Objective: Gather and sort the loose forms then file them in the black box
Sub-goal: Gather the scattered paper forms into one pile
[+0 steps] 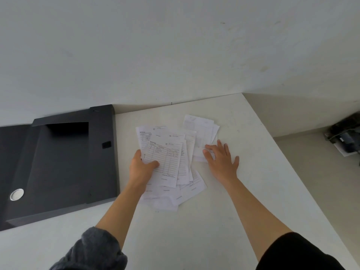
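Gathering step. Left hand (pixel 143 166) pinches top form (pixel 165 162) of the forms (pixel 175 158) scattered mid-bench (pixel 224 221); right hand (pixel 221 158) released, flat on right sheets. Box (pixel 58 166) lies open, left. Next: sweep sheets together, square the stack.

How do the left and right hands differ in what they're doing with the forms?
The left hand grips a form, thumb on top; the right hand lies flat and open, fingers spread, pressing other forms. The left hand sits nearer the black box; the right is farther from it. Both are bare and on the paper pile.
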The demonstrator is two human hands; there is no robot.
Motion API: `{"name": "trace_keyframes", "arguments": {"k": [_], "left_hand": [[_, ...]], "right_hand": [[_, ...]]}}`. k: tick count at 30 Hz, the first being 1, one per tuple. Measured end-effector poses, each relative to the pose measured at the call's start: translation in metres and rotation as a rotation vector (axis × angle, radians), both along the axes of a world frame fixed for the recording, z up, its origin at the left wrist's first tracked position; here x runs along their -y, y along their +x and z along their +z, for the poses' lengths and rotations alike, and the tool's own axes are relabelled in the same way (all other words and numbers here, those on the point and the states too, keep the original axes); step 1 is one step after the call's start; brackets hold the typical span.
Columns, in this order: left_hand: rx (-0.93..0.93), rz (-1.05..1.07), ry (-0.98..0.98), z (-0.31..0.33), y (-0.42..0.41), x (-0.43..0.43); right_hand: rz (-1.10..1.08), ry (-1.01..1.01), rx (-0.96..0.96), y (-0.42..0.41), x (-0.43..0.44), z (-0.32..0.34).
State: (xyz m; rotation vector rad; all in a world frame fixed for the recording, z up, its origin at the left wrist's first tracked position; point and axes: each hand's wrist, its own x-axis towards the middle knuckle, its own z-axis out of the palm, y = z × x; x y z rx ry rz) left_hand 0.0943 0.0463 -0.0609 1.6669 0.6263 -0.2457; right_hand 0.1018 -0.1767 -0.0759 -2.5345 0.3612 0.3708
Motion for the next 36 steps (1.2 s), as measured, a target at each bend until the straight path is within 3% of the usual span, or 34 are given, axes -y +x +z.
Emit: {"name": "trace_keyframes", "arguments": {"k": [5, 8, 13, 22, 36], "left_hand": [[0.003, 0.009, -0.014, 0.001, 0.003, -0.007], [-0.021, -0.028, -0.027, 0.001, 0.003, -0.011], [-0.06, -0.096, -0.007, -0.001, 0.004, -0.013], [-0.071, -0.084, -0.016, -0.004, 0.002, -0.014], [-0.063, -0.02, -0.094, 0.003, -0.004, -0.016]], "right_hand": [[-0.053, 0.146, 0.089, -0.015, -0.003, -0.001], [-0.193, 0.202, 0.212, -0.008, -0.007, 0.0], [-0.468, 0.645, 0.217, 0.023, -0.025, 0.017], [-0.577, 0.546, 0.12, 0.032, -0.029, 0.009], [-0.438, 0.622, 0.006, 0.025, -0.016, 0.016]]}}
